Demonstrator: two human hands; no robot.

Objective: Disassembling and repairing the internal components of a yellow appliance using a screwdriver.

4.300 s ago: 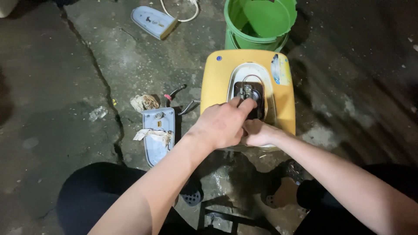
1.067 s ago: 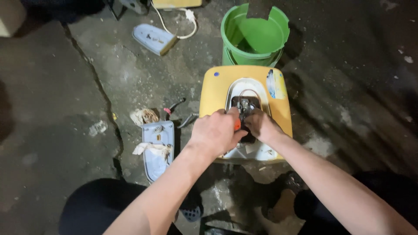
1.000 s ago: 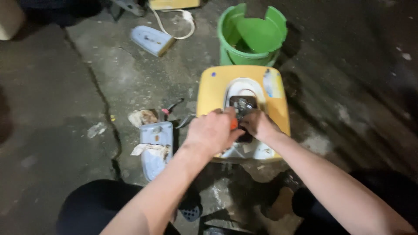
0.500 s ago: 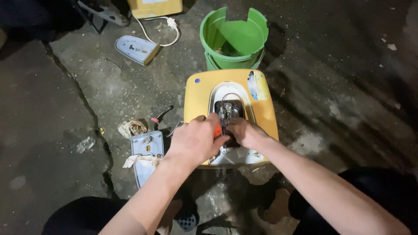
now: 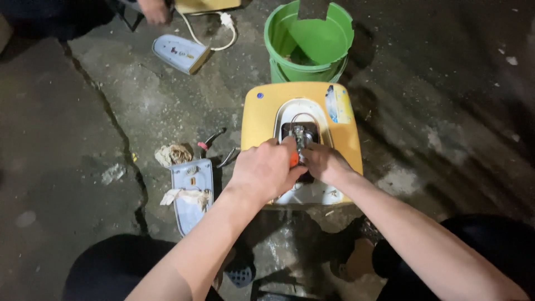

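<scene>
A yellow appliance [image 5: 259, 120] with a white inner panel lies flat on the concrete floor, its dark opening with metal parts [image 5: 301, 134] exposed. My left hand [image 5: 266, 170] is closed around a tool with an orange handle [image 5: 293, 159], held at that opening. My right hand [image 5: 323, 163] presses against the opening from the right, fingers curled on the metal parts; what it grips is hidden.
A green bucket [image 5: 281, 42] stands just beyond the appliance. A pale blue cover [image 5: 189, 192] with rags and pliers [image 5: 210, 140] lies to the left. Another pale cover [image 5: 181, 53] and a white cord [image 5: 214, 28] lie farther back, near another person's hand [image 5: 154, 10]. A crack runs through the floor.
The view has tilted so that the appliance sits lower and the bucket is fully in sight. Both hands have stayed at the opening, with the orange handle still in my left hand.
</scene>
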